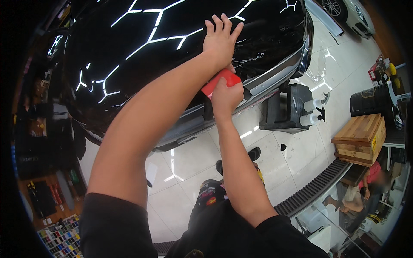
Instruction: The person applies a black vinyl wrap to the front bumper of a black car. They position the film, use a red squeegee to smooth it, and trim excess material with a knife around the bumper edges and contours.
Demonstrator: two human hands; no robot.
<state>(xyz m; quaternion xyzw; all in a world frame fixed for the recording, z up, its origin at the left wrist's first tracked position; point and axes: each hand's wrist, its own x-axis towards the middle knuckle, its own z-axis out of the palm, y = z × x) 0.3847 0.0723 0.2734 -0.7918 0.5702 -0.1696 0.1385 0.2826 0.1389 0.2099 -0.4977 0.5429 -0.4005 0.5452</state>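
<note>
Glossy white floor tiles (pixel 189 159) surround a black car body (pixel 142 56) where two bare hands work with a red squeegee (pixel 221 82).

Left hand (pixel 220 39) lies flat on the shiny black panel, fingers spread wide and holding nothing, its forearm crossing the view from the lower left. Right hand (pixel 225 97) sits just below it, closed around the red squeegee, whose flat card pokes up between the two hands at the panel's lower edge, touching the left wrist. Clear film (pixel 262 51) wrinkles on the panel just to the right of the hands. Beyond, on the floor to the right, stands a black caddy (pixel 284 109) with two white spray bottles (pixel 310 112), then a wooden crate (pixel 360 138) further off.
</note>
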